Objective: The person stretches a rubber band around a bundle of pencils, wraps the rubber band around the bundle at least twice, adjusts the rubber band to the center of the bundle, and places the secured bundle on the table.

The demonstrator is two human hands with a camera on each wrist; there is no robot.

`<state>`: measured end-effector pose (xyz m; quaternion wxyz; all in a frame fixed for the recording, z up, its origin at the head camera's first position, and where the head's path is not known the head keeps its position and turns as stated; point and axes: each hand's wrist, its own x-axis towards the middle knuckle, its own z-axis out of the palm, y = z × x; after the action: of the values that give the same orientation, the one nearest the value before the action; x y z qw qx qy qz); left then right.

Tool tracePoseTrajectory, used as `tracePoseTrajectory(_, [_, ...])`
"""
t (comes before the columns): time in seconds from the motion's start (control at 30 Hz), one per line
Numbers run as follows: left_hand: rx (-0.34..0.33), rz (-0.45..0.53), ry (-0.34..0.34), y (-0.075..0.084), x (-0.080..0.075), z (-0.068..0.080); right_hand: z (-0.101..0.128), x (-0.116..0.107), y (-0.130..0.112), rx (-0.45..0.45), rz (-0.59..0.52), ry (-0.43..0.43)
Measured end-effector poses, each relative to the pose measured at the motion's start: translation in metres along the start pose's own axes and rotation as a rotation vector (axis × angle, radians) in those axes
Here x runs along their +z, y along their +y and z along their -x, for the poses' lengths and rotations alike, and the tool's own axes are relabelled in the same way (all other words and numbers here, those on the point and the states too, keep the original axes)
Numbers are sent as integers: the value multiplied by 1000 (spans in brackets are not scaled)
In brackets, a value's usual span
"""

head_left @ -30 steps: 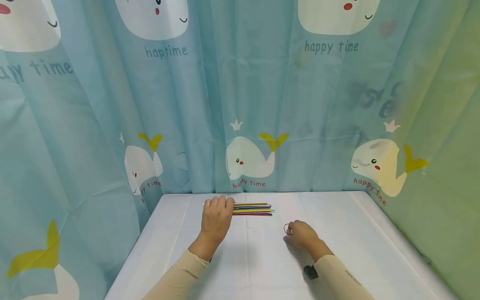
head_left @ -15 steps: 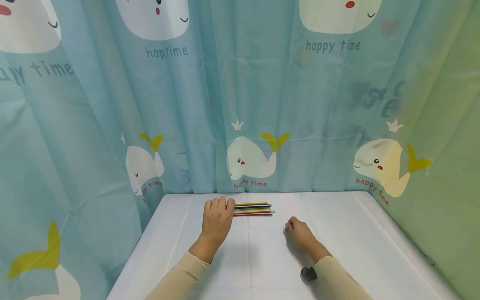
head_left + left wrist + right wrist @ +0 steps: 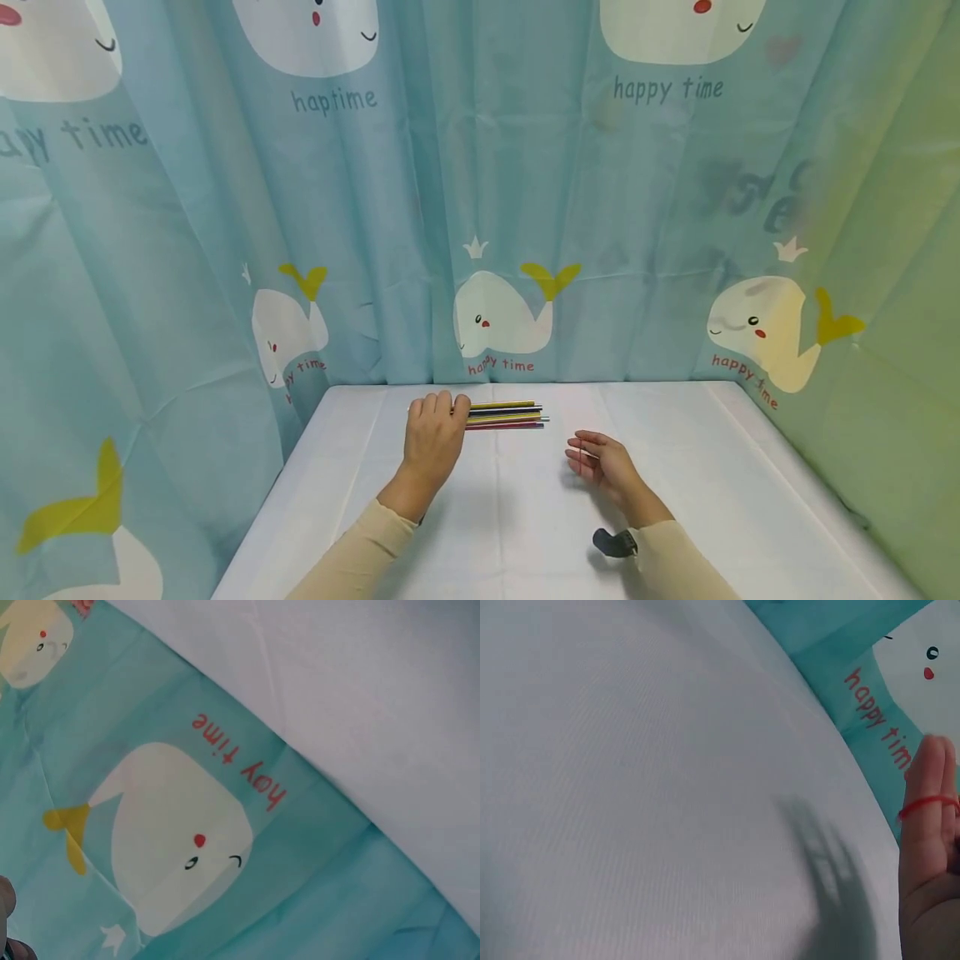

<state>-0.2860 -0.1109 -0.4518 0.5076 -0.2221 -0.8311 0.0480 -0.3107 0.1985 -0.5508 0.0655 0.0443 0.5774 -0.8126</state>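
Note:
My left hand (image 3: 435, 433) grips a bundle of thin, pencil-like sticks (image 3: 506, 415) above the far part of the white table. Yellow, black and red sticks point rightward out of the fist; their other ends are mostly covered by the hand. To their right, my right hand (image 3: 611, 467) is raised with its fingers extended and apart from the bundle. A red rubber band (image 3: 930, 801) loops around the straight fingers (image 3: 925, 859) in the right wrist view. Only a bit of a left fingertip (image 3: 6, 896) shows in the left wrist view.
The white-covered table (image 3: 517, 517) reaches back to a blue curtain (image 3: 405, 208) printed with whales. A green curtain (image 3: 900, 400) hangs along the right side. A black device (image 3: 615, 543) sits at the right wrist.
My right hand has gone from pinching the red rubber band with bent fingers to spreading its fingers inside the loop. My left hand and the sticks stay nearly still.

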Motion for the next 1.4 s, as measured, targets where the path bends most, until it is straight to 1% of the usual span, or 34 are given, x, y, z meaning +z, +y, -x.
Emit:
tracePoseTrajectory(0.07, [-1, 0, 9, -1, 0, 0, 2, -1, 0, -17, 46, -45])
tracePoseTrajectory(0.13, [1, -2, 7, -1, 0, -1, 2, -1, 0, -43, 116, -84])
tracePoseTrajectory(0.3, [3, -7, -18, -3, -1, -1, 4, 2, -1, -93, 263, -109])
tracePoseTrajectory(0.4, [3, -20, -35, -4, -2, 0, 6, 9, -3, -129, 323, -123])
tracePoseTrajectory(0.5, [4, -26, -39, -4, -2, 0, 10, 18, -9, -158, 342, -147])
tracePoseTrajectory(0.63, [6, -23, -52, -4, -2, 2, 20, 34, -24, -201, 321, -196])
tracePoseTrajectory(0.8, [14, -12, -75, -2, -2, 4, 35, 53, -52, -291, 299, -313])
tracePoseTrajectory(0.87, [22, -3, -72, -1, -1, 5, 39, 61, -65, -315, 307, -351])
tracePoseTrajectory(1.0, [46, 24, -42, 2, 1, 5, 45, 75, -84, -320, 333, -409])
tracePoseTrajectory(1.13, [62, 40, -42, 7, 0, 5, 48, 86, -91, -311, 359, -457])
tracePoseTrajectory(1.2, [56, 39, -51, 9, -1, 5, 49, 90, -88, -321, 339, -459])
tracePoseTrajectory(1.27, [39, 35, -48, 11, -3, 3, 50, 95, -82, -330, 286, -432])
tracePoseTrajectory(1.33, [18, 32, -42, 13, -5, 1, 52, 100, -73, -334, 201, -388])
tracePoseTrajectory(1.4, [2, 27, -35, 15, -5, -2, 54, 105, -64, -330, 91, -349])
